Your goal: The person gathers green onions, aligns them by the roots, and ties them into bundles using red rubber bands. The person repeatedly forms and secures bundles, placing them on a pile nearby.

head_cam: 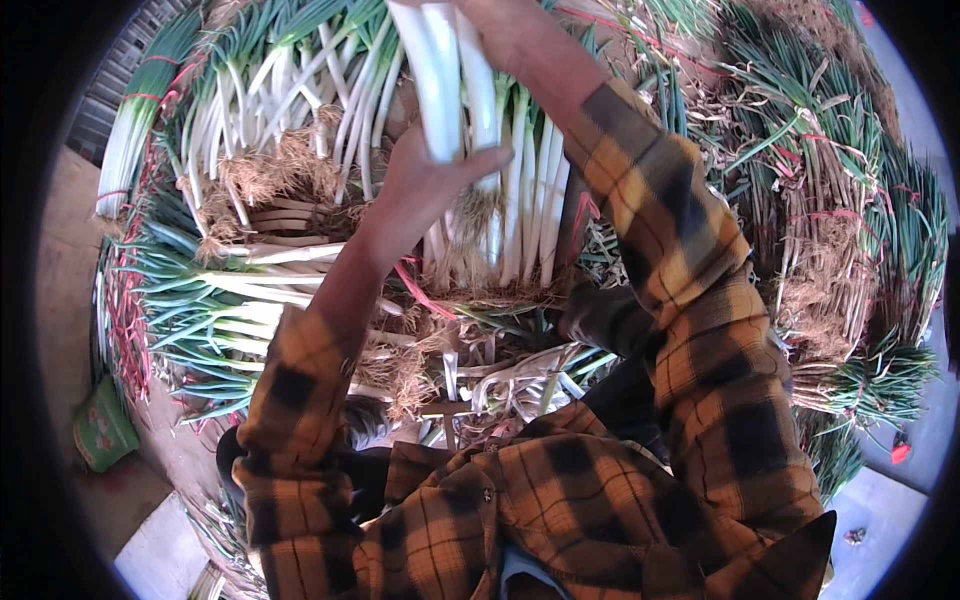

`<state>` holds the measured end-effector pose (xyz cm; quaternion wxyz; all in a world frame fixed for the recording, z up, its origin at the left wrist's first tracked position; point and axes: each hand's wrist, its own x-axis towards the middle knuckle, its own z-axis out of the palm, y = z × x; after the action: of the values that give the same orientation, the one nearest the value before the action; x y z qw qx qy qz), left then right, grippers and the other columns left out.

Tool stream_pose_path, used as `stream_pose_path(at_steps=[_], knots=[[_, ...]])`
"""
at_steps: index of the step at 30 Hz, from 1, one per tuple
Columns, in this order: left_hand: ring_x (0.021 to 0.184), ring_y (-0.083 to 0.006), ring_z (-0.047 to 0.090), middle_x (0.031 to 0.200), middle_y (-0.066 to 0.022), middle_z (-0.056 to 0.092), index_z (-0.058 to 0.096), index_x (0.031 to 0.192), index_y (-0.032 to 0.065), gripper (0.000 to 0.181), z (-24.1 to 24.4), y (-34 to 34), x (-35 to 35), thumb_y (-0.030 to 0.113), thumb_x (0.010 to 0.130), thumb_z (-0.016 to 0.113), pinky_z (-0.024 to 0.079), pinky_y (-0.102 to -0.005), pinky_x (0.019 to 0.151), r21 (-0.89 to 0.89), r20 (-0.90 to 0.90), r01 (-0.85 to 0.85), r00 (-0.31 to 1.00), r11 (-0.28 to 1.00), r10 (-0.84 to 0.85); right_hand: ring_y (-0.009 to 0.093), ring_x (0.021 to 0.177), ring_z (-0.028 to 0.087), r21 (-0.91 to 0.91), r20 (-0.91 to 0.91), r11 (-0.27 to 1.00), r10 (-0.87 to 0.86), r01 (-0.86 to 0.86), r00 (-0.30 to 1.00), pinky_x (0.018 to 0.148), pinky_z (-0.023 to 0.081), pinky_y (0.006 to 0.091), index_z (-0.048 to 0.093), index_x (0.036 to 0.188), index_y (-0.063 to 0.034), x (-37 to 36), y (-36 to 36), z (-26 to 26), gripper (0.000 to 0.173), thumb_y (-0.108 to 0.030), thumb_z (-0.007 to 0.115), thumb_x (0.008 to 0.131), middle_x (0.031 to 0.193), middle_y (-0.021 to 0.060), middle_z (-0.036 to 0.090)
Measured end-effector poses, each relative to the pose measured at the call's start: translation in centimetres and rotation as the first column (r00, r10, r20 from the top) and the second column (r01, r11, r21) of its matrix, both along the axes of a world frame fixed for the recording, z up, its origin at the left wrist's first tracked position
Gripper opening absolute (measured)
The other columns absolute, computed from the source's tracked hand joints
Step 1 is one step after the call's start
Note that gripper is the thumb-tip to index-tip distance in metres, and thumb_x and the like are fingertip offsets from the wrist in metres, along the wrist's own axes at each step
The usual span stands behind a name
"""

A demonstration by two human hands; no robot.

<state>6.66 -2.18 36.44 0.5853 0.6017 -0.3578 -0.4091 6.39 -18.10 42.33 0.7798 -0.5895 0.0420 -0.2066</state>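
Several thick white stalks of long green onions [433,79] are raised in front of me. My left hand [420,176] is around their lower part, its thumb lying across the front, and brown roots [480,210] hang below it. Higher up the same stalks is my right hand [499,30], its fingers partly cut off by the top edge of the view. Behind and below the raised stalks, more white onion stalks [551,195] stand side by side with their roots down. A loose pile of onions [274,97] lies to the left, roots towards me.
Onions [277,281] lie crosswise at the left, beside a heap of red ties [127,322]. A tied bundle [139,127] is at far left, above a green bag [105,427]. Untrimmed bundles [825,247] are stacked at right. Peeled leaves [517,382] litter the floor before me.
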Motion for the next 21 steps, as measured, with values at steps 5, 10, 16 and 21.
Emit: stream_pose_path(at_steps=[5,10,16,21], knots=[[0.092,-0.0230,0.058,0.100,-0.0180,0.058,0.041,0.115,-0.0034,0.054,-14.8,-3.7,-2.0,0.033,0.082,0.064,0.045,-0.0340,0.080,0.075,0.046,-0.216,0.976,0.974,0.213,0.028,0.083,0.064,-0.716,-0.298,0.650,-0.615,0.255,0.730,0.072,0.052,0.0342,0.046,0.102,0.0144,-0.9,-3.7,-14.0,0.069,-0.043,0.070,0.073,0.087,0.0232,0.061],[0.079,-0.0453,0.058,0.085,-0.0276,0.059,0.038,0.101,-0.0066,0.044,-26.3,1.6,-9.5,0.029,0.085,0.058,0.045,-0.0482,0.072,0.513,0.281,-0.176,0.959,0.840,0.030,0.043,0.101,0.053,-0.616,-0.732,0.731,-0.395,-0.293,0.555,0.089,0.044,0.0424,0.039,0.121,0.0068,-10.6,1.1,-30.9,0.071,-0.046,0.061,0.078,0.111,0.0313,0.050],[0.073,-0.0472,0.057,0.083,-0.0292,0.059,0.038,0.100,-0.0071,0.042,-26.4,3.0,-9.3,0.026,0.084,0.057,0.045,-0.0493,0.067,0.539,0.369,-0.219,0.929,0.813,0.005,0.038,0.095,0.058,-0.705,-0.706,0.592,-0.537,-0.390,0.461,0.079,0.048,0.0419,0.040,0.115,0.0050,-7.1,3.4,-25.5,0.070,-0.045,0.067,0.073,0.105,0.0262,0.053],[0.081,-0.0446,0.058,0.088,-0.0286,0.059,0.041,0.103,-0.0095,0.053,-26.0,3.2,-8.9,0.039,0.086,0.054,0.045,-0.0465,0.075,0.485,0.103,-0.142,0.989,0.863,0.105,0.038,0.084,0.060,-0.673,-0.729,0.660,-0.514,-0.334,0.452,0.075,0.048,0.0431,0.042,0.109,0.0021,-5.7,3.6,-27.5,0.049,-0.031,0.061,0.078,0.085,0.0207,0.061]])
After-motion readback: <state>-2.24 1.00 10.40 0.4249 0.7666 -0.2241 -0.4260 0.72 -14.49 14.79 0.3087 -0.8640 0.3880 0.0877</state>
